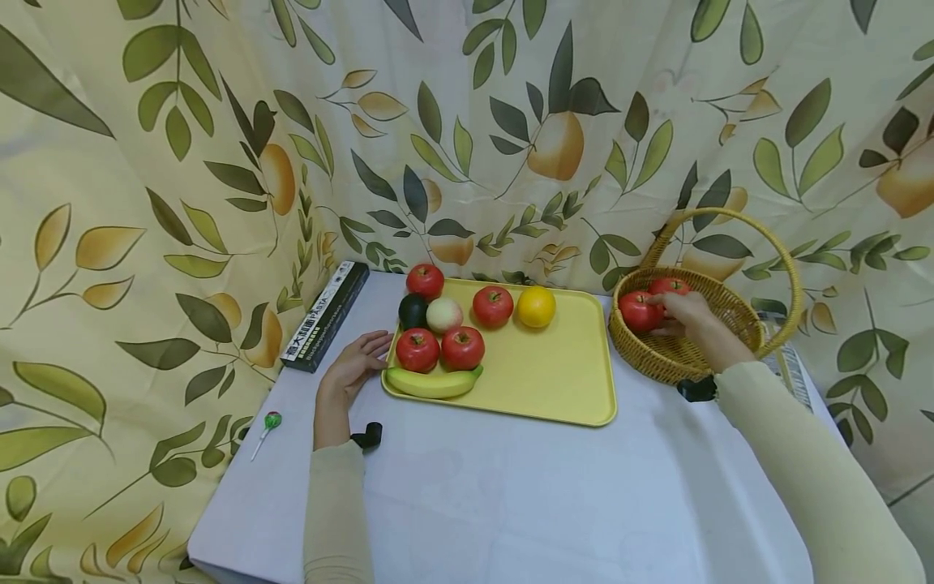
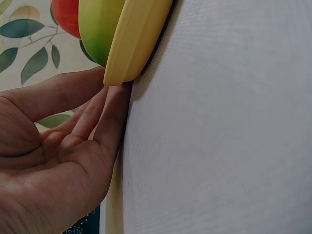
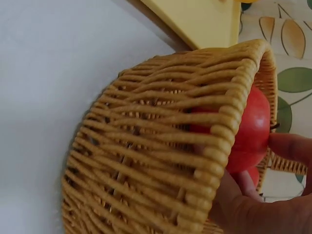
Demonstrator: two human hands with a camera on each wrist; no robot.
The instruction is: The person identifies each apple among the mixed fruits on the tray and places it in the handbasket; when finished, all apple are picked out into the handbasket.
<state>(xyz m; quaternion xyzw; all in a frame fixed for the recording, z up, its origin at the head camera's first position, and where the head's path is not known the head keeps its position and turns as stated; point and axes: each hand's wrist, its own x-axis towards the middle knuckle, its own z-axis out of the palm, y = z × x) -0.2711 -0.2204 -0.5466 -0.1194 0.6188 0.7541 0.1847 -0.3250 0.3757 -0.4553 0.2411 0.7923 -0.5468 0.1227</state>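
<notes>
My right hand reaches into the wicker basket and grips a red apple, with the thumb and fingers on either side of it. A second red apple lies behind it in the basket. In the right wrist view, the basket wall hides part of the gripped apple and of the fingers. My left hand rests at the left edge of the yellow tray, fingers loosely extended. In the left wrist view, its thumb touches the tray corner beside the banana.
On the tray lie a banana, several red apples, a pale round fruit, a dark avocado and an orange. A pasta box and a lollipop lie left. The basket's tall handle arches overhead.
</notes>
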